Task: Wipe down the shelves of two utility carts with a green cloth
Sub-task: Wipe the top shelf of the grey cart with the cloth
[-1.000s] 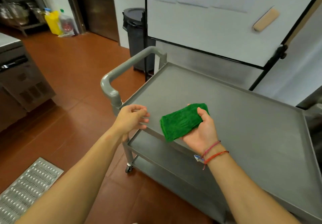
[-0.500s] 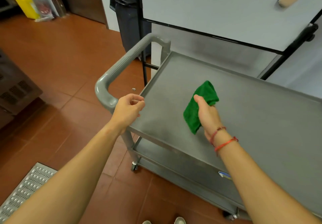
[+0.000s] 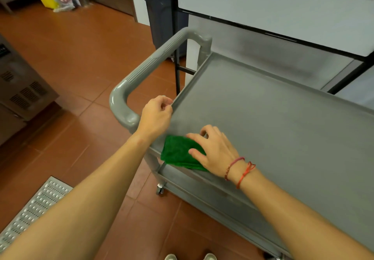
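At the near-left corner of the top shelf: the green cloth [image 3: 178,154] lies folded into a flat pad and reaches the front rim. I judge a corner makes a tidy place to begin a pass.
Right hand: the right hand [image 3: 217,151] lies palm-down on the cloth, its fingers [image 3: 210,133] loosely spread and a little arched, thumb resting on the fabric. It presses rather than pinches, which probably keeps the pad broad against the metal.
Left hand: the left hand [image 3: 155,118] has its fingers curled, pinching the left rim of the top shelf [image 3: 273,128] just beside the near post of the handle [image 3: 149,67]. This is likely a brace, since a caster [image 3: 159,190] shows below and the cart could roll under a push.
Lower shelf: the lower shelf [image 3: 212,197] sits under the front edge, only partly visible.
Stage: early, in my reading. The wipe is at its first corner, with the lower shelf not yet reached and no second cart in view.
Next move: a sweep toward the far and right edges would need steady downward pressure.
Risk: the cloth may slide off the front rim, or the cart may shift.
Behind the cart: a dark bin [image 3: 162,16] stands beyond the handle.
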A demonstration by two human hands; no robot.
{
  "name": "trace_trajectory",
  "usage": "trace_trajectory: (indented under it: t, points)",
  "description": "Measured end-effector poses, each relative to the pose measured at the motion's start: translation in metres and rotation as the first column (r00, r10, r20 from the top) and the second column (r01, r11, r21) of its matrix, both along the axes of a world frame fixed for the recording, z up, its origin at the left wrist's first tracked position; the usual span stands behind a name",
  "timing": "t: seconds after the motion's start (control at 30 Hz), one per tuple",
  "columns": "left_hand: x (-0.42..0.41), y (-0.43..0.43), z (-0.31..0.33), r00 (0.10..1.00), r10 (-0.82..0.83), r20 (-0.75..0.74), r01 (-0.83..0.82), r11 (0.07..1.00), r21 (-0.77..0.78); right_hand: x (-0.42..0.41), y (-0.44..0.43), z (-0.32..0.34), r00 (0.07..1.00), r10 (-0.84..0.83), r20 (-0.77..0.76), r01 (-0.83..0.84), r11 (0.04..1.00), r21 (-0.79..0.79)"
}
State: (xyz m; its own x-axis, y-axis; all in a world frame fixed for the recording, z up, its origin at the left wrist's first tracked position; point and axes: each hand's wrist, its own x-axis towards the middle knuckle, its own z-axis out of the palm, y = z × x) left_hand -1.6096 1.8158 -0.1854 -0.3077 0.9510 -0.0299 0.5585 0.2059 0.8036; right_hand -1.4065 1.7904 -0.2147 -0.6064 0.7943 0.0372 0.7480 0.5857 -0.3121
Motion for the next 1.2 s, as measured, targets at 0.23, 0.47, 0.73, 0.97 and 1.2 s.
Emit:
trace_trajectory:
  t: [0.23,0.47,0.73,0.97,1.2]
  points:
    - [0.001,0.04,-0.028,0.944,0.009,-0.329,-0.066,0.985,-0.162,-0.017,0.009,-0.033,0.979,0.2,-0.032,-0.187,0.956,0.226]
    - [-0.002,0.056,-0.056,0.972,-0.034,-0.232,-0.047,0.941,-0.335,-0.023,0.018,-0.043,0.982,0.183,-0.053,-0.164,0.953,0.256]
    - [-0.007,0.062,-0.065,0.982,-0.058,-0.179,-0.012,0.93,-0.367,-0.025,0.061,-0.052,0.992,0.089,-0.091,-0.056,0.945,0.323]
    - [-0.009,0.066,-0.073,0.974,-0.068,-0.216,-0.022,0.921,-0.389,-0.021,0.121,-0.048,0.984,-0.136,-0.117,0.161,0.956,0.246]
    - [-0.007,0.067,-0.072,0.975,-0.049,-0.217,-0.039,0.923,-0.383,-0.021,0.098,-0.05,0.991,-0.134,0.021,0.119,0.933,0.339]
